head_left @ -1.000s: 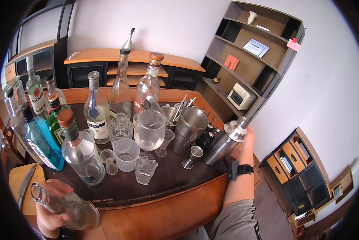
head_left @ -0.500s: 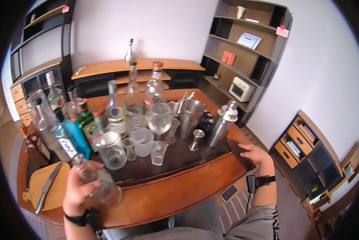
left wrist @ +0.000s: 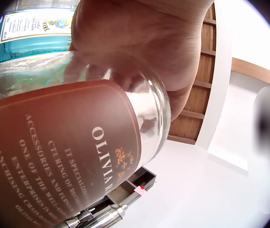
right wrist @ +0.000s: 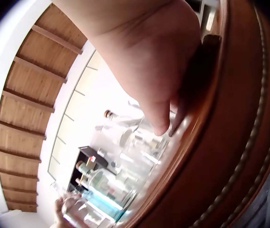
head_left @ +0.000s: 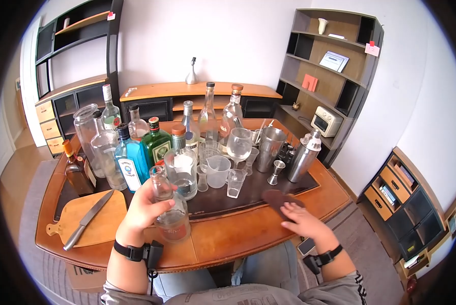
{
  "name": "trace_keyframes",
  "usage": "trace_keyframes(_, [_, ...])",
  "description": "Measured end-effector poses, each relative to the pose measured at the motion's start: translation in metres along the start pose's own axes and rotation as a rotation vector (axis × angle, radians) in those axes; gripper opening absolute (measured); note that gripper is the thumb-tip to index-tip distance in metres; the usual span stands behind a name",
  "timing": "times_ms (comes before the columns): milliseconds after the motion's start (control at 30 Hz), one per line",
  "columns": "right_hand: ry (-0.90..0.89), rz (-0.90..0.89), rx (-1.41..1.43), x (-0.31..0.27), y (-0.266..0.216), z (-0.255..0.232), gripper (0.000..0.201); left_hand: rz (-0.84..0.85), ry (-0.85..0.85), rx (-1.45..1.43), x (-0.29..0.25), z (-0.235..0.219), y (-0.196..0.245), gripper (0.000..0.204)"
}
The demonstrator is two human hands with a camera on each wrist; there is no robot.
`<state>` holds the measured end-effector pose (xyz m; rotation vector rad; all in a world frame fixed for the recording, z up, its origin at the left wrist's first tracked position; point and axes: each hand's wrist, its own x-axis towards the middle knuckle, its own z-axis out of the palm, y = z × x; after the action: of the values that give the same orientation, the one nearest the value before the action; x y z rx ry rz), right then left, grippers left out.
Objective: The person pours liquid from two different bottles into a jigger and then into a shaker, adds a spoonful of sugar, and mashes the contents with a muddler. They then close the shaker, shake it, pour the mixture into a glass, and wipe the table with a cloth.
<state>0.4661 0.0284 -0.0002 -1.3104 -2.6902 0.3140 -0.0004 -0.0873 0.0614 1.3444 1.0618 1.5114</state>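
My left hand [head_left: 145, 206] grips a clear glass bottle [head_left: 174, 223] by its upper part, at the front of the table. The bottle stands nearly upright, its mouth uncovered; a reddish-brown label [left wrist: 63, 142] with white lettering fills much of the left wrist view. At the right front, my right hand [head_left: 306, 219] rests with extended fingers on a thin dark brown flat piece [head_left: 276, 199], at the edge of the dark tabletop inlay. Past that piece stands a steel cocktail shaker [head_left: 305, 157], with a small steel jigger [head_left: 275, 173] to its left.
A blue gin bottle [head_left: 131, 162], a green bottle [head_left: 156, 142] and several clear bottles crowd the left and back. Mid-table are a plastic measuring cup [head_left: 218, 173], a stemmed glass [head_left: 238, 145] and a steel tumbler [head_left: 271, 147]. A knife [head_left: 88, 219] lies on a cutting board [head_left: 113, 211] at left.
My right hand has left the shaker and come forward onto the dark flat piece, which has shifted left. The bottle in my left hand has gone from tilted to nearly upright.
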Motion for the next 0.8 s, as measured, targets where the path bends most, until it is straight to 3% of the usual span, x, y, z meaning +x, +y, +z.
trace_keyframes(133, [-0.097, -0.291, -0.025, 0.047, -0.069, 0.026, 0.067, 0.012, -0.017, -0.012, 0.002, -0.002, -0.004, 0.033])
trace_keyframes(300, [-0.213, -0.492, -0.021, 0.084, -0.148, 0.047, 0.07, 0.031, -0.022, 0.005, 0.0, -0.005, -0.002, 0.033])
trace_keyframes(400, [-0.25, -0.521, 0.006, 0.093, -0.16, 0.05, 0.07, 0.11, 0.068, -0.091, 0.0, -0.011, -0.001, 0.03])
trace_keyframes(467, [-0.26, -0.543, -0.027, 0.097, -0.161, 0.049, 0.071, 0.25, 0.139, -0.189, -0.002, -0.023, 0.014, 0.025])
trace_keyframes(600, [-0.269, -0.633, -0.016, 0.107, -0.173, 0.056, 0.071, 0.435, 0.324, -0.234, -0.02, -0.066, 0.033, 0.024])
trace_keyframes(800, [-0.307, -0.812, -0.013, 0.145, -0.239, 0.075, 0.073, 0.584, 0.648, -0.194, -0.028, -0.103, 0.035, 0.028])
